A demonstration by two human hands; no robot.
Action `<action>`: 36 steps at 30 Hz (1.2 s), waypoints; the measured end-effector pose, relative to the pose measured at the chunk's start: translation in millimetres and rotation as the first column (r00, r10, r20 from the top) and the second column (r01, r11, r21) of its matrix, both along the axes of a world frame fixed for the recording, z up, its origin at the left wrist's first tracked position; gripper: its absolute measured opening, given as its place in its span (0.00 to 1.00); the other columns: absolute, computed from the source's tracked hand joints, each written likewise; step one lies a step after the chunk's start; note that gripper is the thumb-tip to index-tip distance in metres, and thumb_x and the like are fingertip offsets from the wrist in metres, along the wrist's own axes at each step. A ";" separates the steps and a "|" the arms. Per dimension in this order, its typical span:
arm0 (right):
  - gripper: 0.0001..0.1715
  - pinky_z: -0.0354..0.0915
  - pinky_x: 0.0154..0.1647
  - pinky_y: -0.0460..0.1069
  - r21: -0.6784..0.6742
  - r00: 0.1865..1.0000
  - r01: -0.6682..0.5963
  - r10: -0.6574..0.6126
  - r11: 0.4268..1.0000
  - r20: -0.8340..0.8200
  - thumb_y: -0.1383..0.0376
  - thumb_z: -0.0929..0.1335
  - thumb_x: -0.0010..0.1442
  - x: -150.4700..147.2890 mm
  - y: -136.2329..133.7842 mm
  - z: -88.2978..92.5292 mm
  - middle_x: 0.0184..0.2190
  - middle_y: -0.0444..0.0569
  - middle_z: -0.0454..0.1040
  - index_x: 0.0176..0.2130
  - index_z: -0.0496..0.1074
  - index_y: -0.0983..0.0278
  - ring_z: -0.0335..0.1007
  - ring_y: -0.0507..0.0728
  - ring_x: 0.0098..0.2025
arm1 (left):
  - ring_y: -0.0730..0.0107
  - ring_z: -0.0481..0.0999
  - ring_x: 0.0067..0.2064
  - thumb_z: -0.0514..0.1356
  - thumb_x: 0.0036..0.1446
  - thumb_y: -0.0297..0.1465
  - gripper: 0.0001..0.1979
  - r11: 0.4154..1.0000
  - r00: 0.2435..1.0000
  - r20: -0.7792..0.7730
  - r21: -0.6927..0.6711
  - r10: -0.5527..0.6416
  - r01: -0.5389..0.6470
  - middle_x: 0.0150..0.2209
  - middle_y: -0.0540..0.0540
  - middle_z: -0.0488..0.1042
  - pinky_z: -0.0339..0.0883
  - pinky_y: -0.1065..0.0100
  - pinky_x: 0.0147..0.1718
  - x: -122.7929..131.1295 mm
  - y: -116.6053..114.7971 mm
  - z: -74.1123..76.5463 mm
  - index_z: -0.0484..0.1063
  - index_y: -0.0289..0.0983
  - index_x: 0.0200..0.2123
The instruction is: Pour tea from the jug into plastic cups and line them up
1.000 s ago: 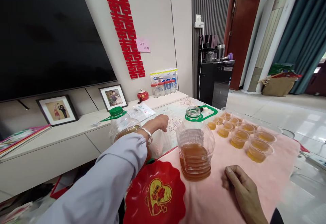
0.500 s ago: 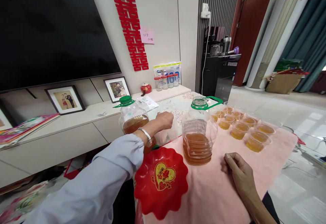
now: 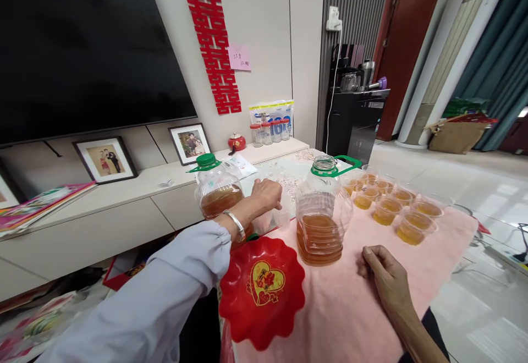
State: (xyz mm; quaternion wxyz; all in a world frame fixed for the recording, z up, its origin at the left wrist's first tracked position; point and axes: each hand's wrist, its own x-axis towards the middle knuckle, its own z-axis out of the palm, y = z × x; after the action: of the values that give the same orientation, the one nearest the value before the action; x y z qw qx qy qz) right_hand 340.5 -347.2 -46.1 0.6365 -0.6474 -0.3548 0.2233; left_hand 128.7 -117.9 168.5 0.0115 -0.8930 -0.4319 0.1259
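My left hand (image 3: 267,193), with a silver bangle at the wrist, reaches over some clear plastic (image 3: 274,220) between two jugs. Its fingers are bent closed; whatever is in them is hidden. Behind the wrist stands a capped jug (image 3: 220,201) of amber liquid. To the right of the hand, an uncapped jug (image 3: 319,239) with a green handle is partly full of similar liquid. Curled closed, my right hand (image 3: 385,272) rests on the pink cloth (image 3: 342,313), nothing visible in it. A red scalloped plate (image 3: 262,330) with a gold heart lies nearest me.
Several clear cups (image 3: 416,228) of amber liquid stand together at the right of the cloth. Along the back shelf (image 3: 144,187) are framed photos (image 3: 190,144), a small red pot (image 3: 236,142) and jars (image 3: 267,133) with red lids.
My left hand stays over the clear plastic, with its fingers shifted slightly. My right hand has hardly moved. The jugs, plate and cups stand as before; the view has shifted a little.
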 end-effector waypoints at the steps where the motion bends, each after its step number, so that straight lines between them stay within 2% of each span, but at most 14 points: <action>1: 0.23 0.67 0.28 0.48 0.000 1.000 -0.001 0.001 1.000 0.000 0.47 0.69 0.69 0.1 0.1 0.0 0.23 0.36 0.70 0.33 0.72 0.62 0.68 0.49 0.24 | 0.60 0.76 0.57 0.69 0.61 0.35 0.11 1.000 1.000 0.008 -0.007 0.003 -0.003 0.46 0.44 0.81 0.65 0.50 0.65 -1.3 0.1 1.2 0.81 0.35 0.45; 6: 0.23 0.67 0.28 0.48 0.010 1.000 -0.001 0.001 1.000 0.004 0.47 0.69 0.69 0.2 0.3 0.4 0.23 0.36 0.70 0.33 0.72 0.62 0.67 0.49 0.24 | 0.62 0.77 0.56 0.63 0.67 0.32 0.12 1.000 0.999 0.042 -0.013 -0.003 0.004 0.50 0.44 0.80 0.67 0.51 0.64 -6.8 -1.9 4.9 0.80 0.35 0.50; 13: 0.22 0.68 0.29 0.48 0.016 1.000 -0.007 0.007 1.000 0.004 0.47 0.69 0.70 1.4 0.0 -1.9 0.24 0.36 0.70 0.34 0.72 0.62 0.67 0.49 0.24 | 0.60 0.77 0.57 0.60 0.67 0.29 0.11 0.995 0.996 0.055 0.083 -0.067 0.062 0.47 0.43 0.81 0.65 0.49 0.64 -7.1 -9.2 4.4 0.81 0.35 0.47; 19: 0.22 0.68 0.29 0.48 0.021 1.000 -0.010 0.010 1.000 0.004 0.47 0.69 0.70 1.5 -0.4 -2.1 0.25 0.37 0.70 0.34 0.72 0.62 0.67 0.49 0.25 | 0.53 0.74 0.58 0.58 0.66 0.28 0.12 0.975 0.991 0.019 0.179 -0.134 0.128 0.48 0.38 0.80 0.56 0.47 0.67 -9.9 -11.1 -10.6 0.81 0.33 0.45; 24: 0.22 0.68 0.29 0.48 0.017 1.000 -0.011 0.011 1.000 0.008 0.47 0.69 0.70 1.4 -0.3 -1.4 0.25 0.37 0.71 0.34 0.72 0.62 0.67 0.49 0.25 | 0.54 0.72 0.58 0.56 0.66 0.26 0.13 0.966 0.986 -0.006 0.197 -0.168 0.166 0.48 0.37 0.79 0.51 0.47 0.68 -13.4 -11.9 -23.7 0.80 0.31 0.46; 28: 0.22 0.68 0.29 0.48 0.015 1.000 -0.012 0.012 1.000 0.010 0.47 0.69 0.70 1.9 0.0 -1.8 0.24 0.36 0.70 0.34 0.72 0.62 0.67 0.49 0.24 | 0.53 0.72 0.59 0.58 0.65 0.27 0.11 0.968 0.988 0.003 0.199 -0.156 0.152 0.49 0.37 0.79 0.52 0.47 0.68 -12.6 -12.7 -17.8 0.79 0.31 0.46; 32: 0.22 0.68 0.29 0.48 0.014 1.000 -0.012 0.012 1.000 0.008 0.47 0.69 0.70 1.8 -0.2 -1.4 0.24 0.37 0.70 0.34 0.72 0.62 0.67 0.49 0.24 | 0.51 0.71 0.62 0.51 0.66 0.22 0.16 0.967 0.988 0.026 0.212 -0.153 0.144 0.50 0.36 0.79 0.56 0.48 0.66 -11.1 -13.1 -8.5 0.77 0.32 0.49; 36: 0.22 0.68 0.29 0.48 0.008 1.000 -0.008 0.008 1.000 0.010 0.47 0.69 0.70 1.0 -0.5 0.0 0.24 0.37 0.70 0.34 0.72 0.62 0.68 0.49 0.24 | 0.51 0.71 0.62 0.47 0.65 0.21 0.20 0.966 0.988 0.045 0.222 -0.149 0.136 0.51 0.37 0.79 0.59 0.49 0.62 -11.5 -10.6 -8.0 0.77 0.33 0.50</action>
State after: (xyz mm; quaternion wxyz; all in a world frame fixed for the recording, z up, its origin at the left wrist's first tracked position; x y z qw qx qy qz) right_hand 341.5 -347.7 -46.1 0.6362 -0.6446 -0.3615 0.2213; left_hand 117.2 -128.5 160.5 0.1051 -0.9186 -0.3778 0.0492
